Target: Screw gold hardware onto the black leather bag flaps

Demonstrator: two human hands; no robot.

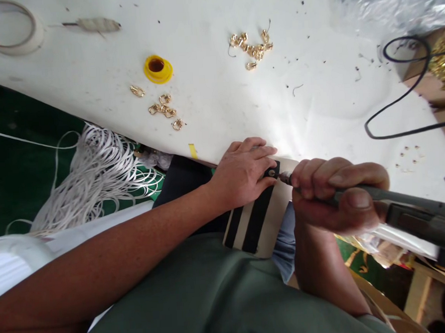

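Observation:
My right hand (337, 194) is wrapped round a dark grey electric screwdriver (363, 195), which points left. The tip of its bit meets a small round metal fitting (271, 173) on a black strap end. This strap lies on a beige panel with black stripes (261, 224), hanging over the table's front edge towards my lap. My left hand (241, 173) lies over the panel's upper left part, fingers stretched out and apart. Its thumb and forefinger rest on either side of the metal fitting. The palm hides part of the panel.
Gold ring fittings (255, 49) lie scattered on the white table (207, 37). A yellow cap (158, 69), an awl-like tool (96, 25) and a tape roll (8, 29) are at left. A black cable (378, 117) loops at right near a cardboard box (424, 74). White strips (91, 179) pile beside the table.

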